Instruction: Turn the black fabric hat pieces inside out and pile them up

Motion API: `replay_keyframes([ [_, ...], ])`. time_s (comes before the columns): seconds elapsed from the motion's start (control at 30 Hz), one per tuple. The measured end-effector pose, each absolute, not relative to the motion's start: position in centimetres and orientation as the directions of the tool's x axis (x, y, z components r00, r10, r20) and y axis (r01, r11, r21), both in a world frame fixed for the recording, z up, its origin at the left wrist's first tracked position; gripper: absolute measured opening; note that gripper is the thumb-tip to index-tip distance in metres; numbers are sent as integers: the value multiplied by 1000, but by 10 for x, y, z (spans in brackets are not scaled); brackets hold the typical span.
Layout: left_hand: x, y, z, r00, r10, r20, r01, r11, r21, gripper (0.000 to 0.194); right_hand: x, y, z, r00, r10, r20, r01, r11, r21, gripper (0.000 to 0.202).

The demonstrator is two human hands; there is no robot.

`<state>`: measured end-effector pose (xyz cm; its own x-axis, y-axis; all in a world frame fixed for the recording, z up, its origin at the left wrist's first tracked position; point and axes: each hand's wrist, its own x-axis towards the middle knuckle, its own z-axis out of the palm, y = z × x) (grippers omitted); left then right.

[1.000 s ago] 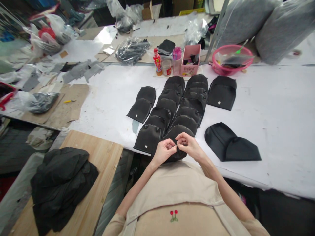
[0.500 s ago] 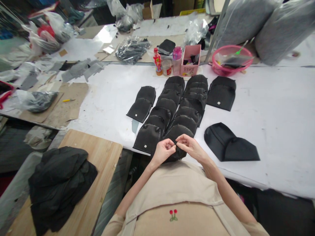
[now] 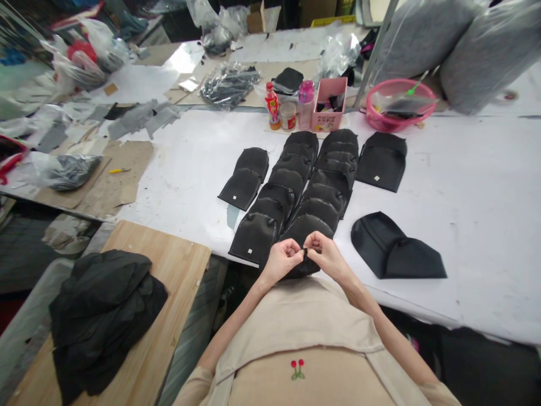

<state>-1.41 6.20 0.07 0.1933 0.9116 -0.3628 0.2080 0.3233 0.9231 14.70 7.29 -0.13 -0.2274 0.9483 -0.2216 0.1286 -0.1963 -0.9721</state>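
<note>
My left hand (image 3: 282, 261) and my right hand (image 3: 327, 256) meet at the front edge of the table, fingertips pinched close together. Between them is the edge of a black sewn piece (image 3: 298, 272) at the near end of the right-hand row; the hands cover much of it. Black round-topped pieces overlap in two rows, a left row (image 3: 275, 198) and a right row (image 3: 327, 194). A small white square (image 3: 250, 251) shows on the nearest left one. Single black pieces lie to the left (image 3: 240, 186) and right (image 3: 382, 163), and a folded larger one (image 3: 397, 248) is beside my right forearm.
Beyond the rows stand a red-capped bottle (image 3: 273, 107), a glass jar (image 3: 288, 117), a pink bottle (image 3: 306, 106), a pink box (image 3: 329, 119) and a pink basin (image 3: 399, 115). A yellow cutter (image 3: 119, 170) lies left. Black cloth (image 3: 105, 316) covers part of a wooden board (image 3: 186, 265).
The right hand's fingers have shifted slightly and closed in at the black piece's edge beside the left fingertips. The left hand stays nearly in place.
</note>
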Motion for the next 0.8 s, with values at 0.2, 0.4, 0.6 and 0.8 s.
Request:
replay_keyframes([
  [0.2,-16,61,-1,173,912,-372,168,344,924,22,164,73,9,-296,911,-286,57,-282,-958,18],
  [0.4,-16,61,-6,187,910,-369,143,347,927,24,177,69,9,-373,900,-227,161,-178,-971,18],
  [0.6,-15,62,-5,228,893,-389,97,377,921,25,175,63,5,-380,916,-130,296,-13,-955,15],
  [0.8,-17,64,3,334,848,-413,-51,453,890,28,170,63,15,-367,930,-23,279,86,-957,8],
])
